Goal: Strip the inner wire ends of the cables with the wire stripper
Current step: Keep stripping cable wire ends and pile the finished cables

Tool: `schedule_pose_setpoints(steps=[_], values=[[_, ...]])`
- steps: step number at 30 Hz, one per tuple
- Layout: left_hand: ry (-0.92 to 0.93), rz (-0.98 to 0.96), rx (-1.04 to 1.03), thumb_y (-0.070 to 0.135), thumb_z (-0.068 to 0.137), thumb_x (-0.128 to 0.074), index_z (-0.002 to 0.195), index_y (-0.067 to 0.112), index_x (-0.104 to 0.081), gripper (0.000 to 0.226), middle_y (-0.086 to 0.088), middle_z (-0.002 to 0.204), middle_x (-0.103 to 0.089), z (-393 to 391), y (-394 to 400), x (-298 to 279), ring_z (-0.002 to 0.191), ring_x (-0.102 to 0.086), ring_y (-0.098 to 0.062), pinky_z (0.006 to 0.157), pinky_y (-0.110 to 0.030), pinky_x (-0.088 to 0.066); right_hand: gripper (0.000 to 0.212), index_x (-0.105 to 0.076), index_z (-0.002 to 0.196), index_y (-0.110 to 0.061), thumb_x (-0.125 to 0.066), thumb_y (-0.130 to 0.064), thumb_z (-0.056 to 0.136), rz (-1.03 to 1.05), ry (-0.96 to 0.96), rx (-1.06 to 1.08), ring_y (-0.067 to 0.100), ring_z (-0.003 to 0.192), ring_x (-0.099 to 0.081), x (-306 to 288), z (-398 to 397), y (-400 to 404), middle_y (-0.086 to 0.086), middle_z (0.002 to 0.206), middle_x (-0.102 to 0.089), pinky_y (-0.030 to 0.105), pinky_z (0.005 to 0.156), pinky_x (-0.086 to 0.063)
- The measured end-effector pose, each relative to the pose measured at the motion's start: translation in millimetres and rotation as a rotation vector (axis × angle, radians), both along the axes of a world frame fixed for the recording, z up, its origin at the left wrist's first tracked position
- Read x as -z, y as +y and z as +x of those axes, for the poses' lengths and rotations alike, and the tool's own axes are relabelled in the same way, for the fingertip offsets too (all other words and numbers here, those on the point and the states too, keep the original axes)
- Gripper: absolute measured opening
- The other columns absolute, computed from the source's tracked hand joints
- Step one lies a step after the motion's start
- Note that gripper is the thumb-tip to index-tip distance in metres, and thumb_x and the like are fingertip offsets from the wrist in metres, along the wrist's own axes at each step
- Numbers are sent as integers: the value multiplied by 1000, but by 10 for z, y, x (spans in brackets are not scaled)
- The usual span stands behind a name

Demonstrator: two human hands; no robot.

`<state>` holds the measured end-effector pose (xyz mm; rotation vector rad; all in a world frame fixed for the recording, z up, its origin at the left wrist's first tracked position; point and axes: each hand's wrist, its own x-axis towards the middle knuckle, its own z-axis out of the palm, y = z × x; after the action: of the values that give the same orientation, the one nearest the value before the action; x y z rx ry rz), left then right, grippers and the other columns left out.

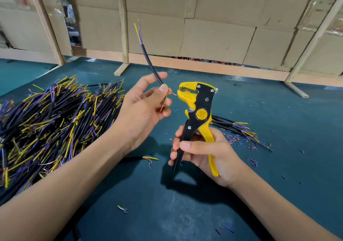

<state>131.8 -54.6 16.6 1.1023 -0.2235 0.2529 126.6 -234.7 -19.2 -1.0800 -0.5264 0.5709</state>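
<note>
Right hand (202,153) wraps the wire stripper (198,114) handles, jaws spread and upright above the worktop (278,114). Left hand (146,107) pinches the black cable (151,64) just above its lower bared ends, a whisker left of those jaws. Light, springy cable, I'd say: best held close to the tips.

- Your left hand (146,100) pinched a short black-sheathed cable (148,59) above the teal mat-covered table (185,213), the cable rising up and away from you.
- Your right hand (202,153) held the yellow-and-black wire stripper (198,114) upright, just right of the cable's lower end, its head apart from the wires.
- A big heap of black cables (55,122) lay to your left.
- A smaller bunch of cables (239,129) lay behind the stripper, to the right.
- Cardboard panels on wooden frames (213,36) stood behind the table.
</note>
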Motion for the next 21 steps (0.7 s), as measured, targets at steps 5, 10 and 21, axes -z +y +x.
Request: schedule_pose_setpoints(steps=[5, 10, 21], values=[[12, -93, -10, 6, 98, -57, 125, 18, -60, 30, -3, 87, -65, -16, 9, -28, 70, -54, -15, 61, -26, -40, 23, -67, 103, -3, -70, -1, 80, -4, -17, -63, 35, 77, -67, 29, -20, 25, 18, 88, -65, 50, 75, -57], [59, -203, -38, 7, 97, -59, 115, 24, -63, 24, -4, 91, -69, -11, -13, -11, 68, -64, -13, 56, -22, -44, 23, -68, 104, -5, -70, -1, 81, 5, -24, -68, 35, 78, -67, 52, -21, 28, 18, 89, -66, 50, 76, -56], [110, -392, -54, 4, 95, -61, 109, 22, -64, 22, -3, 87, -71, -31, -112, -5, 65, -65, -7, 55, -20, -46, 25, -68, 104, -5, -72, -2, 80, -19, -30, -58, 36, 78, -67, 65, -28, 39, 18, 89, -65, 51, 77, -56]])
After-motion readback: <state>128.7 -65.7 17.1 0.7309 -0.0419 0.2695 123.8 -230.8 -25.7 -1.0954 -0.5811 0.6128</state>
